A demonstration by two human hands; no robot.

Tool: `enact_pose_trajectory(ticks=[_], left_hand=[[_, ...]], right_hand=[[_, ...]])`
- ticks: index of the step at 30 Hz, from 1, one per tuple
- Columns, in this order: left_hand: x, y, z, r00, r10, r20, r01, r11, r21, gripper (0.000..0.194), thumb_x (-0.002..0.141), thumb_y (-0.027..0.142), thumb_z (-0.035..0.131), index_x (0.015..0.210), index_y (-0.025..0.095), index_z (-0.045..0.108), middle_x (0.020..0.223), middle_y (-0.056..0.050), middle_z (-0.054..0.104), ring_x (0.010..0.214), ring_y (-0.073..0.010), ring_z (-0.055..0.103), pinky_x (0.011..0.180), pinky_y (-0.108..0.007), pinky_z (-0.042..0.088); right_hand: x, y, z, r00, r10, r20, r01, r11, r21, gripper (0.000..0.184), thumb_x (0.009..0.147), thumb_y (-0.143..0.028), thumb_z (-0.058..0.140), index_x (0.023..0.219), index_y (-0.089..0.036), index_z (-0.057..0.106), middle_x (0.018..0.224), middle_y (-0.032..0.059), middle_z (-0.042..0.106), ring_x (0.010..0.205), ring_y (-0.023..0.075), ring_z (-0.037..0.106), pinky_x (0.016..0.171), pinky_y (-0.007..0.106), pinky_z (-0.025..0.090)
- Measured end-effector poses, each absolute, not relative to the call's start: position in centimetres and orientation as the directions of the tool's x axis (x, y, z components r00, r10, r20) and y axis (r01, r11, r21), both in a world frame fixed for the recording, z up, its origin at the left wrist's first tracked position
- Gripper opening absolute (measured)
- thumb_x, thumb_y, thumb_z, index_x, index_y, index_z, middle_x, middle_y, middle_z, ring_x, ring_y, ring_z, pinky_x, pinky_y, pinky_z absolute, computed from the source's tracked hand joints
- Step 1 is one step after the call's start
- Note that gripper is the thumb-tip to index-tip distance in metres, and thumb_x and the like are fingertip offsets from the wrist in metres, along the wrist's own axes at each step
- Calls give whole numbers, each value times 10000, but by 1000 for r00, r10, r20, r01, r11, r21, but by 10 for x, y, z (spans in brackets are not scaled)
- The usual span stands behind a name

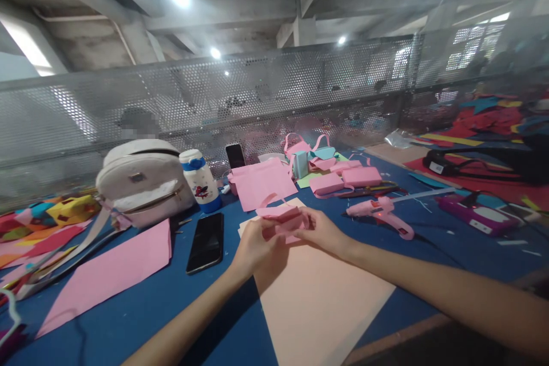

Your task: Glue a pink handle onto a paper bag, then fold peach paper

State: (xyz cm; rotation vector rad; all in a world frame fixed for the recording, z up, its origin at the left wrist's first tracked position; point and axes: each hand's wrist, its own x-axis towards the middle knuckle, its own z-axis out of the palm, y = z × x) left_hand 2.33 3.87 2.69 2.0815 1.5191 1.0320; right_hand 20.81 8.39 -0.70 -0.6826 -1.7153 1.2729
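Observation:
Both hands meet over a stack of peach paper [317, 291] on the blue table. Between them is a small folded pink paper piece [281, 214] with a thin curved strip at its top. My left hand [259, 240] is closed on its left side, and my right hand [319, 231] pinches its right side. The fingers hide part of the piece. Just behind it lies a pink paper sheet [263, 183]. A pink glue gun [381, 214] rests to the right of my right hand, its red light lit. To the left of my left hand lies a black phone [206, 243].
A white backpack [143, 183] and a water bottle [201, 180] stand at the back left. Larger pink sheets [115, 271] lie in front of them. Small pink paper boxes [361, 176] sit behind the glue gun. A perforated metal screen [266, 86] closes the far side.

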Motion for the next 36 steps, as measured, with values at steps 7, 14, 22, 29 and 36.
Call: enact_pose_trajectory(ticks=[7, 14, 22, 29, 36], left_hand=[[8, 46, 23, 173, 923, 344, 658, -368, 657, 250, 716, 102, 610, 919, 153, 745, 932, -55, 758, 862, -229, 684, 784, -302, 508], [-4, 54, 29, 273, 904, 327, 634, -425, 646, 313, 680, 31, 577, 935, 150, 715, 842, -39, 755, 801, -206, 695, 727, -270, 519], [-4, 53, 33, 313, 892, 327, 654, -452, 607, 417, 629, -25, 519, 958, 138, 717, 814, -29, 745, 743, -177, 676, 656, -233, 489], [2, 51, 28, 262, 898, 354, 725, -425, 542, 260, 698, 89, 664, 936, 158, 740, 873, -61, 754, 777, -205, 662, 706, -274, 471], [10, 49, 23, 247, 889, 386, 769, -422, 480, 134, 755, 218, 705, 869, 178, 762, 786, -39, 742, 686, -176, 628, 657, -249, 426]], right_hand=[[211, 91, -9, -476, 821, 316, -116, 298, -948, 323, 716, -268, 703, 1008, -163, 614, 1011, 56, 696, 965, 223, 655, 896, 366, 498], [211, 96, -13, -461, 829, 317, -114, 299, -947, 327, 673, -165, 633, 999, -174, 617, 1043, 46, 688, 1010, 220, 646, 907, 355, 496], [210, 96, -13, -457, 828, 324, -116, 306, -945, 324, 679, -184, 643, 1002, -175, 617, 1044, 48, 687, 1009, 226, 643, 914, 367, 495], [210, 92, -12, -468, 826, 313, -112, 296, -949, 304, 686, -172, 612, 990, -188, 619, 1023, 35, 686, 982, 217, 646, 887, 358, 500], [208, 89, -13, -496, 817, 295, -66, 303, -951, 292, 701, -198, 649, 990, -168, 623, 977, 40, 676, 897, 205, 640, 783, 314, 495]])
